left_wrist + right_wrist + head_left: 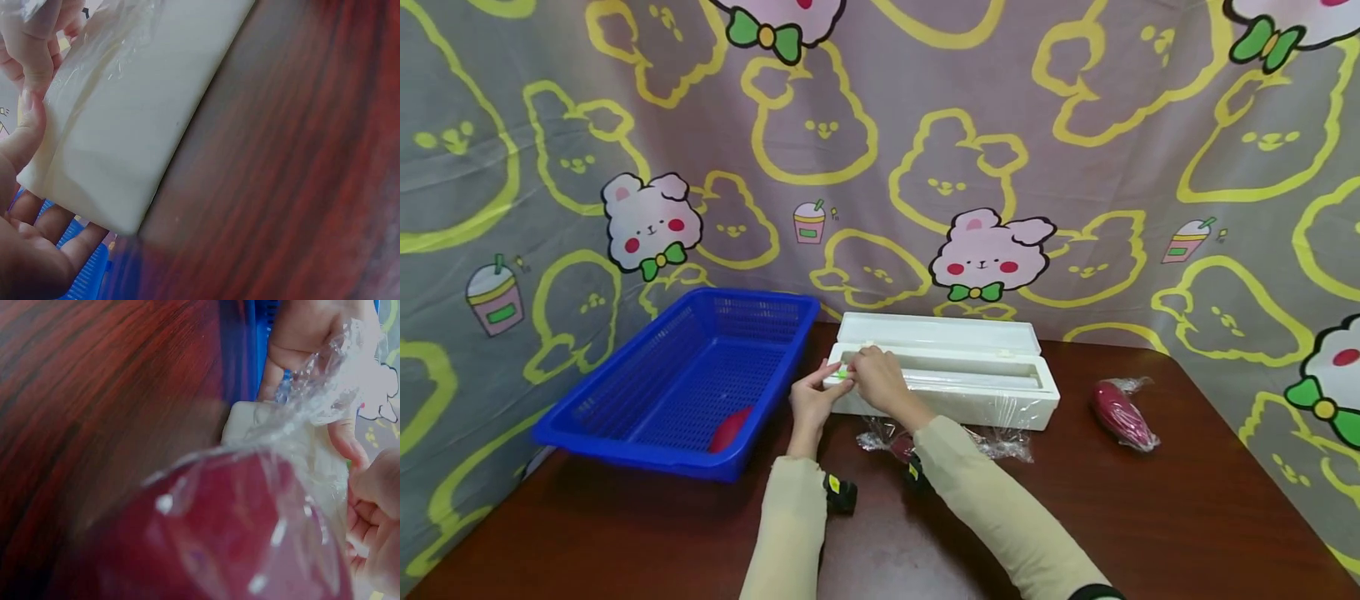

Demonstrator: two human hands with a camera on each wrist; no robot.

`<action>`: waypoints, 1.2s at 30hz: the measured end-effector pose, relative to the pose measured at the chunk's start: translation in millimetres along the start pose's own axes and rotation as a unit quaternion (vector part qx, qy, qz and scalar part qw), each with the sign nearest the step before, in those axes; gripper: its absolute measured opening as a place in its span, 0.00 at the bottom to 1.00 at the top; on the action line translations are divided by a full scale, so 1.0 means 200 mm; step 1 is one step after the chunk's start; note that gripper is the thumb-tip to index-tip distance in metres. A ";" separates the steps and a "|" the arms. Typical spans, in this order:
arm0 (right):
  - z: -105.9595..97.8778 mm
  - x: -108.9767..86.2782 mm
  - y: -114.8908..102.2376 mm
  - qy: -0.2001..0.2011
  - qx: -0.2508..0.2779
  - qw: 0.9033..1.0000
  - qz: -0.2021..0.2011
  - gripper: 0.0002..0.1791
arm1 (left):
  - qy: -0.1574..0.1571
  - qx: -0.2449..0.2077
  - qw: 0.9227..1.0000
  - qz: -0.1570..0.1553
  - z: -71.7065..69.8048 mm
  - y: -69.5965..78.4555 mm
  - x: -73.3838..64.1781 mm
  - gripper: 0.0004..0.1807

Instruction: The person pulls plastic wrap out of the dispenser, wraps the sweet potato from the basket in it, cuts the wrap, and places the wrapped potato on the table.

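A long white cling film box stands on the table with its lid raised and a film roll inside. Clear film hangs over its front. My left hand grips the box's left end, thumb on the front edge and fingers spread against the end face. Beside that thumb, at the same corner, my right hand has its fingers curled and pinches at a small green slide cutter, largely covered by the fingers. Under the right forearm lies a dark red, film-wrapped thing, partly hidden in the head view.
To the left stands a blue plastic basket with a red thing in its near corner. Another dark red, film-wrapped oblong thing lies right of the box. A patterned cloth hangs behind the brown table.
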State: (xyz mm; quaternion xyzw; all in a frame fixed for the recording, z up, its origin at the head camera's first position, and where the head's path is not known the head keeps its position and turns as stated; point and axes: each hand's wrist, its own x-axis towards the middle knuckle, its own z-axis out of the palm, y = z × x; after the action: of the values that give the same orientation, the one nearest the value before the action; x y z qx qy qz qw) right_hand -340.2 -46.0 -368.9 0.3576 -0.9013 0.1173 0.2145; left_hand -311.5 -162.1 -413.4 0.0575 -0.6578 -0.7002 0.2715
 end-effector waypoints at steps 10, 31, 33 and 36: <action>-0.05 -0.06 0.08 -0.004 0.030 0.999 0.022 0.03 | 0.007 0.076 0.996 0.043 -0.03 0.03 0.00 0.13; -0.10 -0.15 0.14 -0.027 -0.023 0.998 0.049 0.06 | -0.002 0.129 0.989 0.075 -0.02 0.02 0.00 0.14; -0.11 -0.16 0.14 -0.036 -0.013 0.998 0.051 0.06 | -0.007 0.142 0.987 0.081 -0.03 0.01 0.00 0.14; -0.10 -0.16 0.16 -0.028 0.034 0.998 0.039 0.06 | -0.018 0.163 0.981 0.103 -0.04 0.02 0.00 0.13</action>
State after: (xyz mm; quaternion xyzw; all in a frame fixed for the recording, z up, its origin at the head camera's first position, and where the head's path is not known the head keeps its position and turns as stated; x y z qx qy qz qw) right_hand -334.8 3.3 -368.0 0.3326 -0.9156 0.1456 0.1725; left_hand -306.4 -168.9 -410.3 0.0203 -0.7703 -0.5528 0.3171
